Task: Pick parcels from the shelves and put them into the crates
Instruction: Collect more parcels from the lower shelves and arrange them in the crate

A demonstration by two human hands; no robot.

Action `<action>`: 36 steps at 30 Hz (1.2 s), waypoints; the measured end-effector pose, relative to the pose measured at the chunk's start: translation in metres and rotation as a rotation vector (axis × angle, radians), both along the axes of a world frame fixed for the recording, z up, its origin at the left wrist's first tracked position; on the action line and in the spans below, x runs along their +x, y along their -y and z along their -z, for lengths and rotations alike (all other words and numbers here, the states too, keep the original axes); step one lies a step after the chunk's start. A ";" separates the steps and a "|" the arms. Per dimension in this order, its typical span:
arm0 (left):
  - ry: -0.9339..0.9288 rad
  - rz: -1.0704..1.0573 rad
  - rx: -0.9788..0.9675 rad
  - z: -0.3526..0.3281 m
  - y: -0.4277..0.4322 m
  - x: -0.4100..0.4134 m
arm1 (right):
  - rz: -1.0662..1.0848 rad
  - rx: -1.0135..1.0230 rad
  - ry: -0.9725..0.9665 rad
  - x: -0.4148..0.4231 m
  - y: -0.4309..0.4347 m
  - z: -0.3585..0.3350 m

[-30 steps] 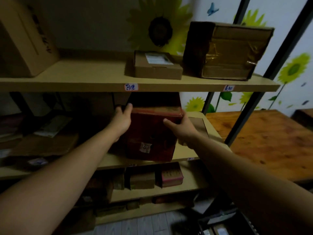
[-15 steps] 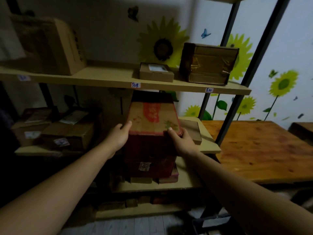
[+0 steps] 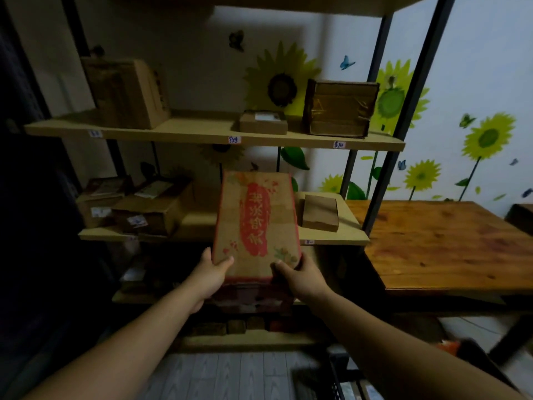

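Box [image 3: 255,223]: we see tan with a red border, a red patch and small flowers.
Wall [image 3: 476,67]: white, with yellow sunflowers, green leaves, blue butterflies.
Table [image 3: 438,243]: we read orange-brown wood grain.
Shelves [image 3: 202,131]: pale tan boards.
Floor [image 3: 230,373]: grey planks.

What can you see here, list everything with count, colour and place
Red-printed box: one, tan and red, held before the shelves.
Large carton: one, brown, upper shelf left.
Flat labelled box: one, brown, upper shelf middle.
Taped box: one, brown, upper shelf right.
Small box: one, brown, middle shelf right.
Cartons: several, brown, middle shelf left.
Shelf unit: one, tan boards, black posts.
Table: one, orange-brown wood, right.
Crate: one, dark, floor bottom right.
Sunflower stickers: several, yellow-green, wall.
Left hand: grips box's near left corner.
Right hand: grips its near right corner.
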State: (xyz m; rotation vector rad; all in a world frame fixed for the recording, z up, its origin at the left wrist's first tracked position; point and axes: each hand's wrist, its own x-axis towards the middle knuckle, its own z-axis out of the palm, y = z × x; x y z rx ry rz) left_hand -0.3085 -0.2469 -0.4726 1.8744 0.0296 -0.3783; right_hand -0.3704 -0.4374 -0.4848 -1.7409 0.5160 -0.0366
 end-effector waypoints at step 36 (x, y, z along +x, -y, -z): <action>0.616 0.440 0.326 -0.036 0.025 0.068 | -0.086 -1.094 0.188 0.054 0.040 -0.046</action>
